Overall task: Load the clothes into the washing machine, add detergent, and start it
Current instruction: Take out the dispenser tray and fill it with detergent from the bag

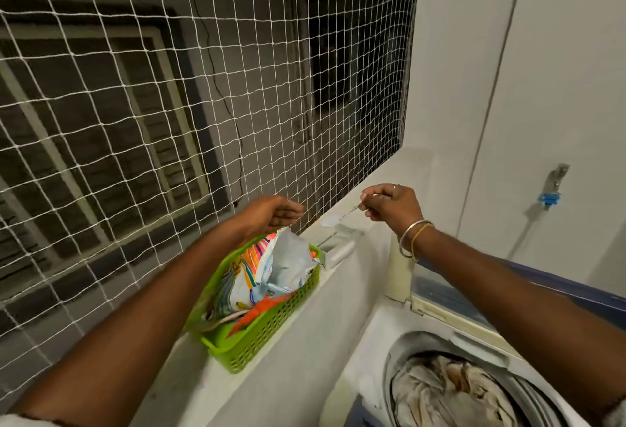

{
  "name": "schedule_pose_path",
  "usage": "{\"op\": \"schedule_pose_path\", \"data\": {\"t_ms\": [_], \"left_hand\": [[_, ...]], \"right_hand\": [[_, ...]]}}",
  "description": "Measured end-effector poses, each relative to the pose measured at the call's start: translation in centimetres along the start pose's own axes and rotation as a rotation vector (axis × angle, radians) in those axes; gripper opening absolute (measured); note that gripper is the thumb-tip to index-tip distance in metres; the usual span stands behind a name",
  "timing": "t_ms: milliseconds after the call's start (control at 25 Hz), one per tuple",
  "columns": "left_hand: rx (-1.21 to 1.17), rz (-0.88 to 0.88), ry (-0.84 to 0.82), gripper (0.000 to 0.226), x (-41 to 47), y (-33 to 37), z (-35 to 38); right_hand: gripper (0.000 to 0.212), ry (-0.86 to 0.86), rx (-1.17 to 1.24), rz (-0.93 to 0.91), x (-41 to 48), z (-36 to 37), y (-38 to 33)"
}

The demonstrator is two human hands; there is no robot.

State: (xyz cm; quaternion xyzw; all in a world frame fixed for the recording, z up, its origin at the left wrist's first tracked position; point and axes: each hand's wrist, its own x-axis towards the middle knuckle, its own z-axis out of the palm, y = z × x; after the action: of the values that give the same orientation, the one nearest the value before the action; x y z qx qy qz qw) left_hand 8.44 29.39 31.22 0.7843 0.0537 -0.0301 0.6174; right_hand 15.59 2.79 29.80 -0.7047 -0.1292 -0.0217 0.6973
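Crumpled beige clothes (450,389) in drum (396,352)

the washing machine (366,352) at five o'clock is cut by the bottom and right edges, so only part of its drum mouth shows. the clothes (450,389) in it run off the bottom edge. the right forearm (508,277) covers part of the raised lid (450,294). the left hand (271,213) is smeared by motion, and whether its fingertips touch the detergent bag (284,267) at its six o'clock cannot be told. the bag's print is unreadable. the spoon (333,220) has its handle buried in the right hand (393,204) and its scoop blurred. the bag hides most of what lies in the basket (271,328).
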Motion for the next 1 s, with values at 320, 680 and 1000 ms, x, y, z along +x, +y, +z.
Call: {"op": "schedule_pose_path", "data": {"t_ms": [320,680,1000], "left_hand": [[-0.047,0.11,0.118,0.037,-3.2,-0.4,0.7],[-0.106,0.126,0.207,0.031,-5.1,-1.2,-0.4],[-0.112,0.155,0.211,0.034,-5.9,-1.3,-0.7]], "right_hand": [[0.008,-0.107,-0.032,-0.065,-5.5,2.5,-2.4],[0.015,-0.213,-0.713,-0.535,-9.3,10.2,0.8],[0.011,-0.323,-0.876,-0.426,-8.7,12.5,2.1]]}}
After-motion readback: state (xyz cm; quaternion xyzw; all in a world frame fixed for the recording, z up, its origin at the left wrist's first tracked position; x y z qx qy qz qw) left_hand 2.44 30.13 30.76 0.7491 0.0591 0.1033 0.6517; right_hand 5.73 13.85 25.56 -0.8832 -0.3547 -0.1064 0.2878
